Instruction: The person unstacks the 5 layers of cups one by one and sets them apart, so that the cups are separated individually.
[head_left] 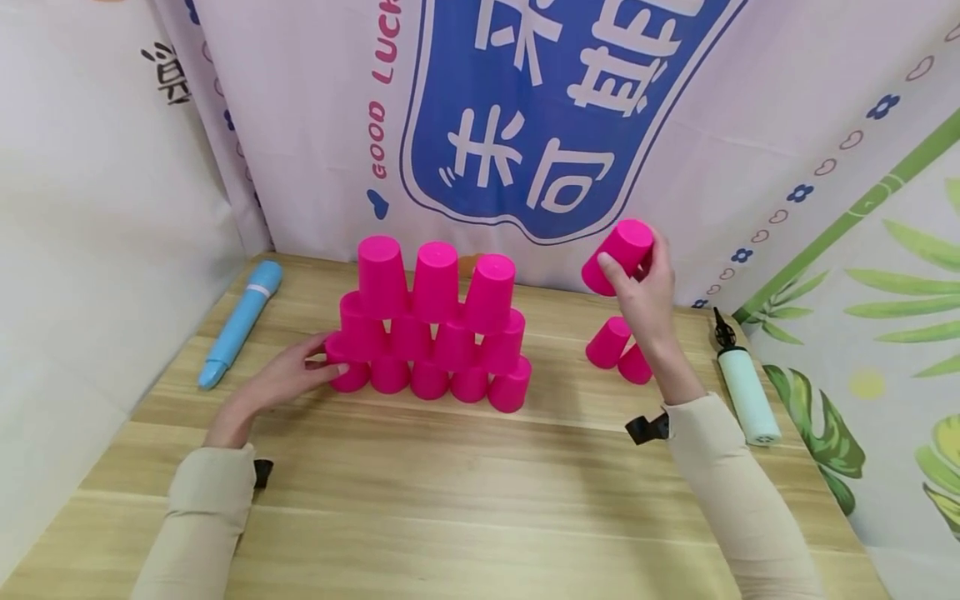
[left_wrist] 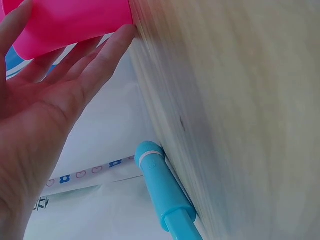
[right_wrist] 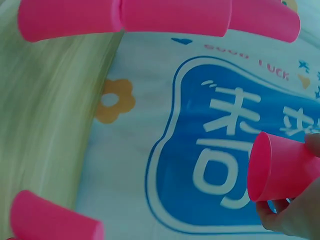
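Observation:
Upside-down pink cups stand in a tiered wall on the table, with three cups (head_left: 435, 283) on top and several in each row below. My left hand (head_left: 288, 375) holds the leftmost bottom cup (head_left: 348, 377), thumb in front and fingers behind; the left wrist view shows this cup (left_wrist: 80, 25) between them. To the right of the wall, my right hand (head_left: 651, 296) grips another pink cup (head_left: 618, 254) in the air, its mouth down and tilted. This raised cup (right_wrist: 285, 167) also shows in the right wrist view. Below it, two pink cups (head_left: 607, 343) stand on the table, one partly hidden by the wrist.
A blue pump-like tube (head_left: 242, 323) lies at the table's left edge. On the right lies a pale green hand pump (head_left: 746, 392) with a black nozzle. A printed curtain (head_left: 315, 125) hangs behind the wooden table (head_left: 450, 500).

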